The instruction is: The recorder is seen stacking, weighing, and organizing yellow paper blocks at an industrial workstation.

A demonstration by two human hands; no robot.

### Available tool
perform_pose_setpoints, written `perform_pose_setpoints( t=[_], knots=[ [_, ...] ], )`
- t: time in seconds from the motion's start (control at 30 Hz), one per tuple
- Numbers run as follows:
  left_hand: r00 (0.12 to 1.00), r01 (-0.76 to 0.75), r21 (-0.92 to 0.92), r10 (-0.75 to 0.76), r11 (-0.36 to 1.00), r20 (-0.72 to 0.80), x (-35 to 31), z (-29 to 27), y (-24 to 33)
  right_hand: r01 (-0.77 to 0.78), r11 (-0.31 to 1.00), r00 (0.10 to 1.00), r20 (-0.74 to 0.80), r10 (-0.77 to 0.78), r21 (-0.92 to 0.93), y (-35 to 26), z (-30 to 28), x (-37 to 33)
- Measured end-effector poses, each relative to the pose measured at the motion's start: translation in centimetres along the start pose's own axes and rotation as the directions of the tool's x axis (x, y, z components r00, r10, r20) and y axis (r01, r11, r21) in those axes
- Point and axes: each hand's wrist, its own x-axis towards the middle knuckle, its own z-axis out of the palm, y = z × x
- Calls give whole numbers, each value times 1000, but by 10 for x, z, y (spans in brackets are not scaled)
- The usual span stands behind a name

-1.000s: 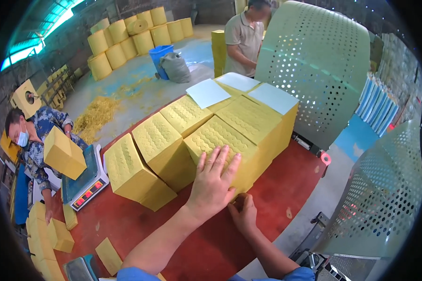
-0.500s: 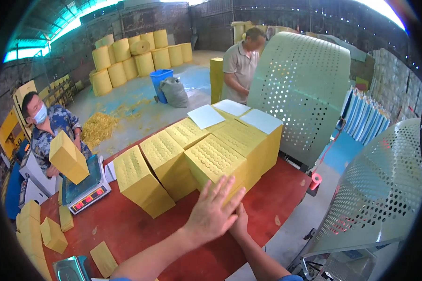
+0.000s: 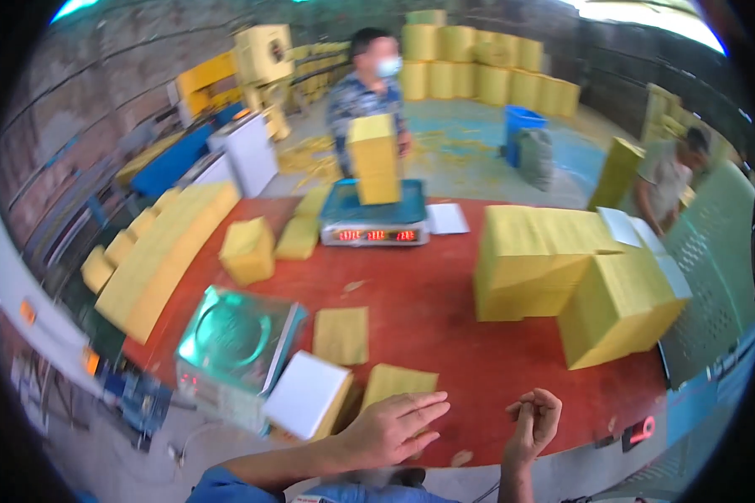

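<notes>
My left hand (image 3: 398, 426) hangs over the red table's near edge, fingers stretched out and nothing in them. Just behind it lies a flat yellow paper stack (image 3: 398, 381), partly covered by the fingers. My right hand (image 3: 537, 419) is apart from it to the right, fingers curled in and no object visible in them. Beside my left forearm a white sheet (image 3: 306, 392) tops another yellow stack. Tall blocks of yellow paper (image 3: 520, 268) stand together at the right, beyond my right hand. A single yellow block (image 3: 374, 159) rests upright on the far scale (image 3: 373, 235).
A second scale (image 3: 235, 335) with a shiny pan sits at the near left. Yellow stacks (image 3: 172, 260) line the left edge. A masked person (image 3: 365, 105) stands behind the far scale; another person (image 3: 658, 184) is by the perforated green panel (image 3: 717, 251). Pink tape (image 3: 642, 430) hangs at the right edge.
My view has swung left. My hands, close together by the yellow blocks before, are now apart near the table's front edge. The masked person's yellow block, tilted before, now stands upright on the scale.
</notes>
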Motion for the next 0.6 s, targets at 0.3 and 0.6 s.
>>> perform_pose_setpoints(
  t=[0.3,0.6],
  knots=[
    [885,258,97,-194,961,-424,-206,-156,39,-96,966,799,598,-68,239,-62,198,-170],
    [669,551,184,-298,814,-681,-378,-271,68,-345,874,621,782,-62,343,-89,355,-326]
  ],
)
